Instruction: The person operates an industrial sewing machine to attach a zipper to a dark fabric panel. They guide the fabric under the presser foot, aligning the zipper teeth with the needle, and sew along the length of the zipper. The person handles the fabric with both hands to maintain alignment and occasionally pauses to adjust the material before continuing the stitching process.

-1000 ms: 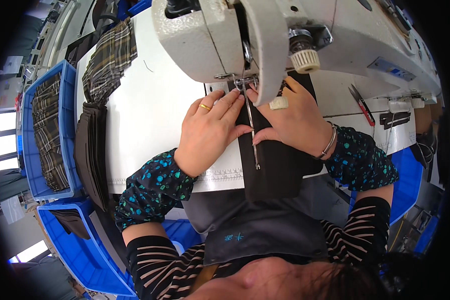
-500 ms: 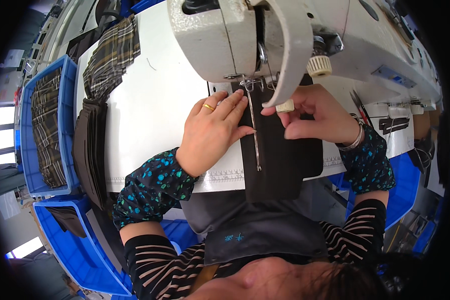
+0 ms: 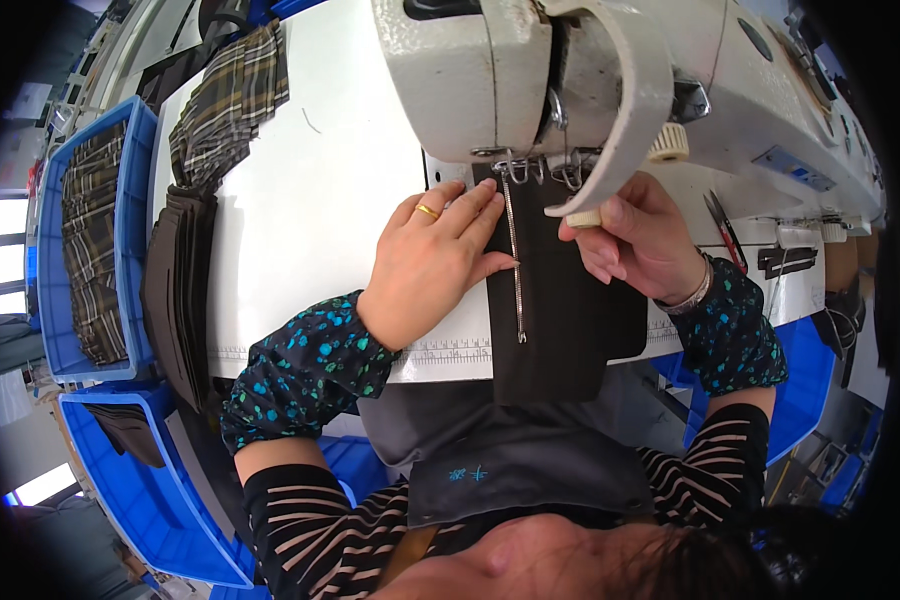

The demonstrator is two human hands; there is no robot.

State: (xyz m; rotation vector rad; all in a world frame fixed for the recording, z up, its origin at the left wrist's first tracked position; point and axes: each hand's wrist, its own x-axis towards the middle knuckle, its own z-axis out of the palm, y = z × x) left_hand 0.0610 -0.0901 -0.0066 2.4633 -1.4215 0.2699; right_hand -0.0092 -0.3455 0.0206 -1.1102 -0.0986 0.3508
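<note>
A dark brown fabric piece (image 3: 560,340) lies under the sewing machine (image 3: 440,90) and hangs over the table's near edge. A silver metal zipper (image 3: 517,300) runs lengthwise along it, up to the presser foot (image 3: 515,168). My left hand (image 3: 425,255) lies flat on the left side, fingertips beside the zipper near the foot, thumb touching the teeth. Above the fabric's right side, my right hand (image 3: 655,240) has its fingers curled around a cream knob (image 3: 584,217) at the tip of the machine's curved guard (image 3: 635,110). The knob partly hides those fingers.
Stacked dark pieces (image 3: 178,290) and plaid fabric (image 3: 232,100) sit along the table's left edge. Blue bins (image 3: 140,220) stand beyond it. At right lie red-handled snips (image 3: 727,235) and a small dark piece (image 3: 788,261). A ruler strip (image 3: 440,352) lines the near edge.
My right hand has turned, its fingers curling in near the knob. The machine appears shifted slightly right in view. My left hand keeps nearly the same place on the fabric.
</note>
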